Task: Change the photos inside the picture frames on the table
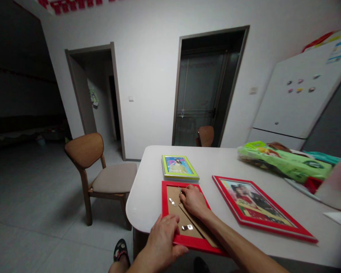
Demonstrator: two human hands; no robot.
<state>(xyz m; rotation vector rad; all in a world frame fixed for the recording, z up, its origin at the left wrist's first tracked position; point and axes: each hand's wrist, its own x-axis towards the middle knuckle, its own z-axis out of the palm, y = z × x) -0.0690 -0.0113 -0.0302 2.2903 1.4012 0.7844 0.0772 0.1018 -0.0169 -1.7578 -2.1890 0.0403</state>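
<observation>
A red picture frame (165, 197) lies face down at the near left corner of the white table (216, 161), its brown backing board (174, 197) with small metal clips facing up. My left hand (162, 237) grips the frame's near edge, thumb curled under it. My right hand (193, 200) rests on the backing, fingers bent and pinching at a metal clip near the frame's far edge. A larger red frame (261, 208) with a photo lies face up to the right. A small green frame (179, 167) lies face up just beyond.
A green plastic packet (284, 161) and other packets lie at the table's far right. A wooden chair (102, 174) stands left of the table. A white fridge (301, 98) stands at the right wall. Two dark doorways open in the far wall. My sandalled foot (120, 251) shows below.
</observation>
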